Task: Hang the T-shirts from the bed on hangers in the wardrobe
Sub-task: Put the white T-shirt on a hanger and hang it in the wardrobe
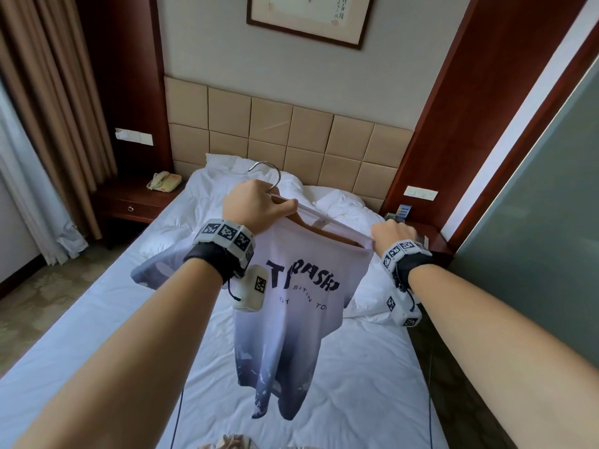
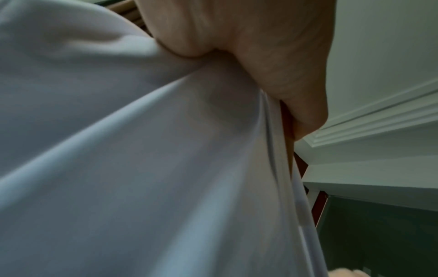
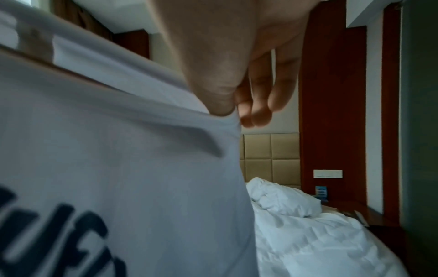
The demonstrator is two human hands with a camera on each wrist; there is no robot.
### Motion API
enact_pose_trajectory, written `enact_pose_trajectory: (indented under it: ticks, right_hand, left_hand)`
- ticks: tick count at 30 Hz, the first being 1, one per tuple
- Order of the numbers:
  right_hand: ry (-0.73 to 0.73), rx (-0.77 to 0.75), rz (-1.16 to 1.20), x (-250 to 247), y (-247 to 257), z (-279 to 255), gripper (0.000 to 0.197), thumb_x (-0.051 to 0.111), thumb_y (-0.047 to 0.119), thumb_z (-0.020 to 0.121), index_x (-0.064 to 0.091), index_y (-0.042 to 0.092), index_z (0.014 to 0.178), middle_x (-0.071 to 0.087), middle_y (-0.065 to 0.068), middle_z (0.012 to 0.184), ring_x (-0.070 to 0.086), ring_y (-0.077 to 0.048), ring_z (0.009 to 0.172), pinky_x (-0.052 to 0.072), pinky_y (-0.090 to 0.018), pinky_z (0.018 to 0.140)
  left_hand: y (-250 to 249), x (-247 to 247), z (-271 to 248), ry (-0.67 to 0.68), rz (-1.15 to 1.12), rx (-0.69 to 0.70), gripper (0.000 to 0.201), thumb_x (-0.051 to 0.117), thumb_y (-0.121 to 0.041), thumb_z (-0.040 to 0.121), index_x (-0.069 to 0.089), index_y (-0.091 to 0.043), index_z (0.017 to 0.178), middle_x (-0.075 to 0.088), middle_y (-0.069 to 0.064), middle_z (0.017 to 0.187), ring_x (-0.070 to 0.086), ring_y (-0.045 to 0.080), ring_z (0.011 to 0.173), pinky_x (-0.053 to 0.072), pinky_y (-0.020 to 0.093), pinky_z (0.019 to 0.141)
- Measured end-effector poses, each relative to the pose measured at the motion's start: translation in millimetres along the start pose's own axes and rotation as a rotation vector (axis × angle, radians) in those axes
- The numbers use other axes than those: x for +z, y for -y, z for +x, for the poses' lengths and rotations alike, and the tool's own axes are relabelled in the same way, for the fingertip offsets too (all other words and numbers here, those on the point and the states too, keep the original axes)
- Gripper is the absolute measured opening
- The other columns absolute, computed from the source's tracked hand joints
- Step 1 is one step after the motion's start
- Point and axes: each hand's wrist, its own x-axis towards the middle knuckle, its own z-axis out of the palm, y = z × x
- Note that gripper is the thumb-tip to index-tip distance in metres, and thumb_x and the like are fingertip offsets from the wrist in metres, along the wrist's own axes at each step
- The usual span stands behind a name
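A white T-shirt (image 1: 301, 286) with dark lettering and a blue-grey faded hem hangs in the air above the bed (image 1: 356, 400). A wooden hanger (image 1: 321, 233) with a metal hook (image 1: 269, 171) sits inside its neck opening. My left hand (image 1: 256, 204) grips the hanger and the collar near the hook. My right hand (image 1: 393, 236) pinches the shirt's right shoulder edge over the hanger's end. In the left wrist view my left hand (image 2: 249, 61) clamps the T-shirt (image 2: 142, 159) fabric. In the right wrist view my right hand (image 3: 227, 90) pinches the T-shirt (image 3: 130, 159) seam.
Rumpled white pillows and duvet (image 1: 343, 205) lie at the head of the bed under a padded headboard (image 1: 291, 137). A nightstand (image 1: 136, 202) with a telephone (image 1: 163, 181) stands at the left, curtains (image 1: 48, 124) beyond. A dark wood panel and grey glass wall (image 1: 534, 222) run along the right.
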Motion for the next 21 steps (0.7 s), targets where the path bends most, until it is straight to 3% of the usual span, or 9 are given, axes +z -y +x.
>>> enact_pose_trajectory:
  ticks: [3,6,8,10,13,16,19,21]
  right_hand:
    - [-0.014,-0.027,0.093,-15,7,-1,0.021,0.057,0.013,0.09,0.067,0.018,0.107,0.064,-0.01,0.114,0.062,-0.033,0.106,0.042,-0.032,0.075]
    - [-0.053,-0.031,0.268,-24,18,-5,0.018,0.053,0.013,0.091,0.07,0.019,0.094,0.059,-0.006,0.096,0.062,-0.032,0.094,0.039,-0.029,0.07]
    - [-0.054,-0.052,0.426,-24,27,-3,0.024,0.05,0.014,0.091,0.059,0.017,0.069,0.056,-0.008,0.083,0.059,-0.031,0.081,0.034,-0.028,0.061]
    - [-0.04,-0.084,0.626,-20,34,-2,0.032,0.046,0.014,0.092,0.044,0.015,0.061,0.053,-0.012,0.075,0.052,-0.029,0.074,0.03,-0.032,0.059]
    - [-0.128,-0.097,0.88,-15,40,-10,0.029,0.044,0.016,0.094,0.048,0.015,0.066,0.057,-0.013,0.075,0.05,-0.028,0.075,0.033,-0.034,0.063]
    - [-0.099,-0.131,1.027,-12,46,-21,0.029,0.039,0.03,0.098,0.062,0.028,0.08,0.067,-0.004,0.093,0.058,-0.025,0.089,0.044,-0.035,0.078]
    - [-0.033,-0.154,0.991,-16,48,-38,0.046,0.028,0.055,0.098,0.066,0.029,0.099,0.065,-0.002,0.108,0.056,-0.027,0.105,0.043,-0.042,0.097]
    - [-0.024,-0.231,0.959,-20,49,-48,0.046,0.026,0.049,0.105,0.064,0.024,0.112,0.061,0.002,0.107,0.052,-0.022,0.106,0.035,-0.045,0.105]
  left_hand:
    - [-3,3,-1,-0.021,-0.006,0.016,0.043,0.072,-0.045,0.077,0.056,-0.014,0.052,0.061,0.006,0.055,0.057,0.024,0.054,0.041,0.033,0.047]
    - [-5,6,-1,-0.021,0.021,0.043,0.046,0.07,-0.054,0.076,0.065,-0.009,0.063,0.068,0.005,0.062,0.064,0.022,0.061,0.053,0.04,0.054]
    - [-5,6,-1,-0.028,0.007,0.055,0.05,0.067,-0.059,0.073,0.065,-0.01,0.063,0.067,0.003,0.061,0.064,0.02,0.06,0.053,0.039,0.053]
    - [-5,5,-1,-0.039,-0.025,0.061,0.046,0.069,-0.058,0.073,0.058,-0.017,0.056,0.063,-0.003,0.057,0.061,0.016,0.056,0.048,0.034,0.049]
    - [-9,5,-5,-0.056,-0.052,0.062,0.049,0.076,-0.05,0.077,0.043,-0.027,0.049,0.05,-0.012,0.051,0.049,0.007,0.049,0.035,0.024,0.049]
    - [-15,6,-11,-0.083,-0.073,0.057,0.056,0.079,-0.045,0.078,0.035,-0.027,0.047,0.04,-0.012,0.045,0.04,0.005,0.044,0.026,0.022,0.047]
    - [-20,12,-14,-0.069,-0.087,0.057,0.058,0.078,-0.047,0.078,0.035,-0.024,0.047,0.039,-0.01,0.044,0.039,0.006,0.043,0.026,0.022,0.046]
    - [-22,18,-16,-0.045,-0.082,0.049,0.056,0.077,-0.051,0.077,0.038,-0.022,0.048,0.043,-0.008,0.045,0.042,0.009,0.044,0.03,0.023,0.047]
